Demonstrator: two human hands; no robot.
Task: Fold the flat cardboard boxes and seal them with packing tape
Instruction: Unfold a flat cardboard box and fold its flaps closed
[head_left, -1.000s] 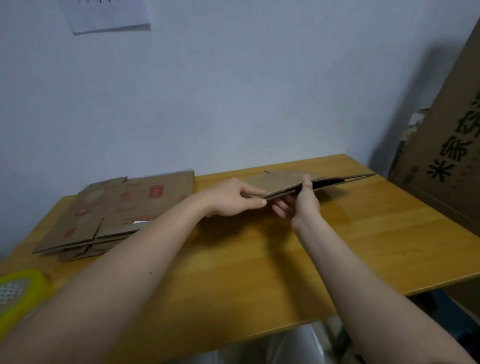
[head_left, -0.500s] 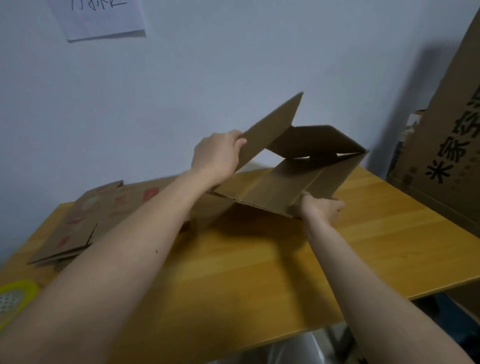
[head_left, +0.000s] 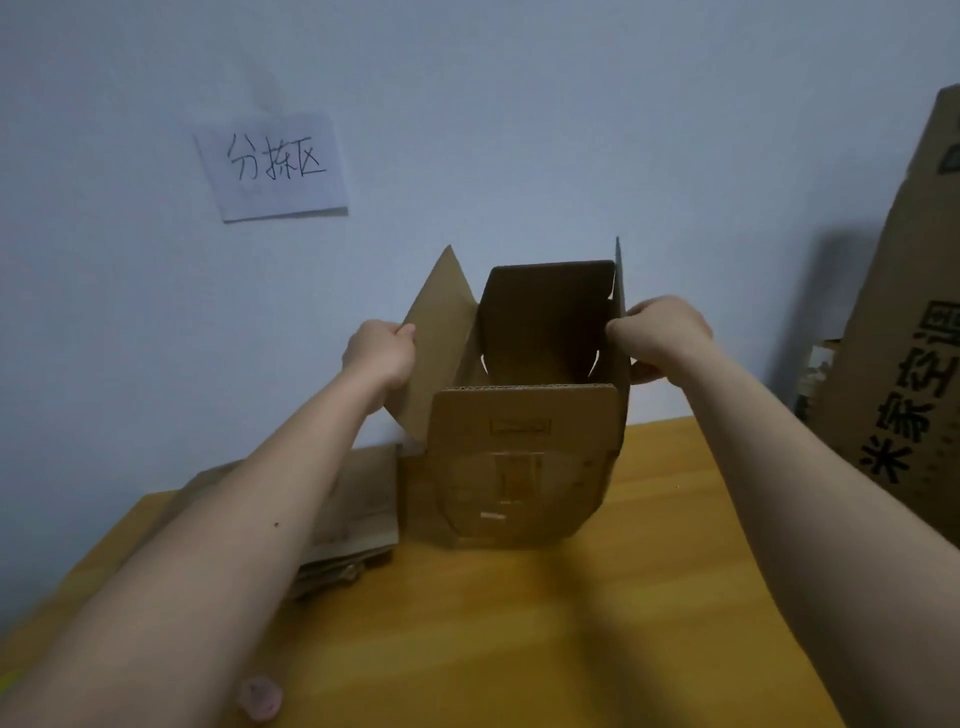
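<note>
A brown cardboard box (head_left: 519, 467) stands opened into a square tube on the wooden table (head_left: 519, 649), its open top facing me and its flaps sticking up. My left hand (head_left: 382, 356) grips the left flap, which points up in a triangle shape. My right hand (head_left: 662, 332) pinches the right flap at the box's upper right edge. The near flap hangs down the front of the box. A stack of flat cardboard boxes (head_left: 353, 509) lies on the table left of the box, partly behind my left forearm. No packing tape shows clearly.
A large printed carton (head_left: 914, 364) leans against the wall at the right. A paper sign (head_left: 275, 169) hangs on the wall above the table. A small pink thing (head_left: 260, 699) lies near the table's front edge.
The flat box went from held low over the table to lifted and opened into an upright tube. Both hands rose and spread to the left and right flaps. The view tilted up.
</note>
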